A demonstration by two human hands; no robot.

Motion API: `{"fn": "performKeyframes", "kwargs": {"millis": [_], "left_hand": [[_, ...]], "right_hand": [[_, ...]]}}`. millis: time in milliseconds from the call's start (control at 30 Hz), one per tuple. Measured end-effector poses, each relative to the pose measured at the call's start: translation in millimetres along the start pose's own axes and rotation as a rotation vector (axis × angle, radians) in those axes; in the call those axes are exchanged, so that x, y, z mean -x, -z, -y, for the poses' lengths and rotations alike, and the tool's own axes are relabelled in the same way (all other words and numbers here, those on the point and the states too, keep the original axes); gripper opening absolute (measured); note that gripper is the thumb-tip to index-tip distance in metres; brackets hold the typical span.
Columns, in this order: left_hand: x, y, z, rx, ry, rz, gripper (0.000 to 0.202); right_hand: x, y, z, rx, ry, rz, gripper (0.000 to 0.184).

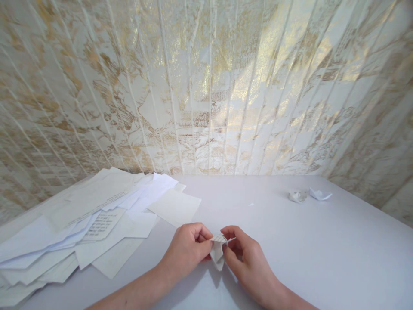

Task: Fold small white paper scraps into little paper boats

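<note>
A wall covering with gold-brown patterns (pixel 206 94) rises behind a white table (pixel 329 258); to the left of the left hand, a loose pile of paper sheets (pixel 93 198) lies spread and overlapping, some printed; the left hand (pixel 189 247) pinches the left side of a small folded paper (pixel 217 254), which sits between the two hands; the right hand (pixel 248 256) has thumb and fingers closed on its right side; beyond the right hand, farther right, lie a printed crumpled piece (pixel 298 197) and a white folded piece (pixel 320 195), near each other.
</note>
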State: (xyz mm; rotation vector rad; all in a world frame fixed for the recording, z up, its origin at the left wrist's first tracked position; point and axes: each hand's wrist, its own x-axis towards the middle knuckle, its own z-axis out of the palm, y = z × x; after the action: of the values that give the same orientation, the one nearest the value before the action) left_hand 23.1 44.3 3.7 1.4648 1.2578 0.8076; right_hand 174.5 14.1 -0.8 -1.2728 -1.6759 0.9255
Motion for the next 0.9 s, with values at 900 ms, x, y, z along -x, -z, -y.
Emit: {"fn": "performKeyframes", "kwargs": {"millis": [900], "left_hand": [[6.0, -3.0, -3.1, 0.129, 0.0, 0.125, 0.016]], "right_hand": [[-2.4, -5.7, -5.4, -0.016, -0.068, -0.038, 0.028]]}}
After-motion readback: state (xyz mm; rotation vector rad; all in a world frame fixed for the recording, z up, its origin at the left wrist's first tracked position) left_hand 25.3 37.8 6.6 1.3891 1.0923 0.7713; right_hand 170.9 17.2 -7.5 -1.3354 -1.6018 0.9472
